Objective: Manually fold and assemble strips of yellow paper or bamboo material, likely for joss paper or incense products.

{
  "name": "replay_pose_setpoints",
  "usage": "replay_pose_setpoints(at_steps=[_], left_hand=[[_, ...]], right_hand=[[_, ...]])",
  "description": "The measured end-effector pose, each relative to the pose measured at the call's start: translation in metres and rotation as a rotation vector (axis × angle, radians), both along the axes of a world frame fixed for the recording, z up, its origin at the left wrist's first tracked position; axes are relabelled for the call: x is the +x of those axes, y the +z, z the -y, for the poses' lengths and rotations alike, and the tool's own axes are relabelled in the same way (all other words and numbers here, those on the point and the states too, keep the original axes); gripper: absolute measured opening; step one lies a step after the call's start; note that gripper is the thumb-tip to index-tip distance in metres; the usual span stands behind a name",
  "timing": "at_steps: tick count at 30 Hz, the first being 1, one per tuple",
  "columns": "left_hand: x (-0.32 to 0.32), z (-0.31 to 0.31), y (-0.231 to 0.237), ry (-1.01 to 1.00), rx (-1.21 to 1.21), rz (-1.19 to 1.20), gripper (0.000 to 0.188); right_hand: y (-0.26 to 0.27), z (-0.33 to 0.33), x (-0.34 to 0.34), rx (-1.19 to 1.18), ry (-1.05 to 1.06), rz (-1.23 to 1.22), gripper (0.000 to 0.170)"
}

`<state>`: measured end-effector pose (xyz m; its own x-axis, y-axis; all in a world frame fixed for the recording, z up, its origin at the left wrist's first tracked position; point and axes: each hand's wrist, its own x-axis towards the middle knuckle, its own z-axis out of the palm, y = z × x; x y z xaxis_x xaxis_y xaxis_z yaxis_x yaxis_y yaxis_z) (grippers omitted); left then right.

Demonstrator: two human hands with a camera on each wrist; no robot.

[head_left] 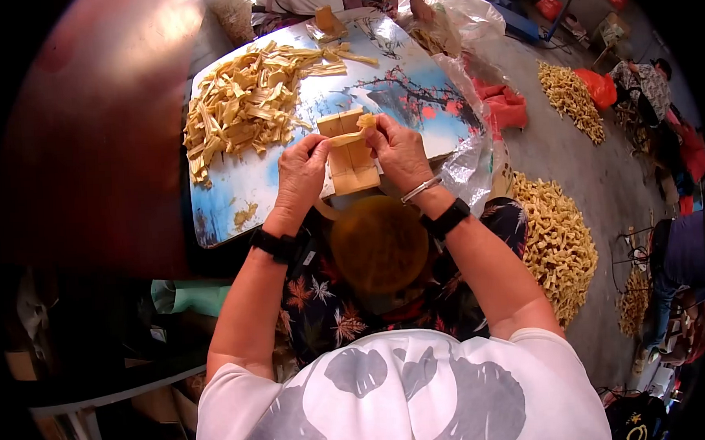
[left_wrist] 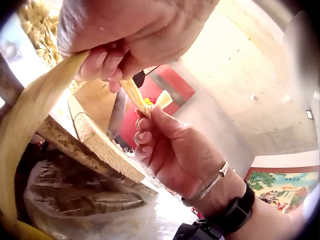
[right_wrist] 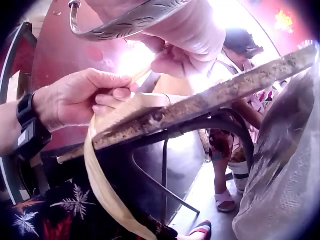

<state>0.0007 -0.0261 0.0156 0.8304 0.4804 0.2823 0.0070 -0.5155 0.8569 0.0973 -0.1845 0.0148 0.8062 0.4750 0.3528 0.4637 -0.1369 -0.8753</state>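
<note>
A pale yellow, flat, pliable strip [head_left: 347, 140] stretches between both hands over a small wooden frame [head_left: 355, 180] at the table's near edge. My left hand [head_left: 300, 173] pinches the strip between thumb and fingers. From that hand a long tail of the strip [right_wrist: 107, 187] hangs down past the table edge, in the right wrist view. My right hand [head_left: 403, 152] pinches the other end, where a folded, bunched bit [head_left: 366, 121] sticks up above the fingertips. In the left wrist view, the right hand's thumb [left_wrist: 167, 122] presses this end against curled fingers.
A heap of similar strips [head_left: 241, 107] covers the left of the painted table [head_left: 303, 175]. Opposite, another person's hand [head_left: 422, 11] is by a plastic bag [head_left: 469, 14]. Piles of short yellow pieces [head_left: 557, 246] lie on the floor at right. A round brownish container [head_left: 379, 246] sits below the frame.
</note>
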Motion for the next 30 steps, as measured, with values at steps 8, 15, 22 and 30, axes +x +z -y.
replay_pose_setpoints(at_steps=[8,15,22,30], left_hand=[[0.018,-0.012,-0.026,0.089,-0.33,-0.028,0.02],[-0.036,0.016,0.0,-0.142,-0.785,0.064,0.017],[-0.079,0.097,-0.015,-0.259,-0.474,0.031,0.013],[-0.132,0.091,-0.056,-0.093,-1.479,-0.529,0.035]], right_hand=[[-0.025,-0.009,0.009,-0.239,-0.104,0.356,0.01],[-0.012,0.061,-0.039,-0.187,0.108,0.151,0.012],[-0.037,0.064,-0.097,-0.031,0.138,0.116,0.023],[-0.038,0.083,-0.143,-0.113,0.162,0.232,0.009]])
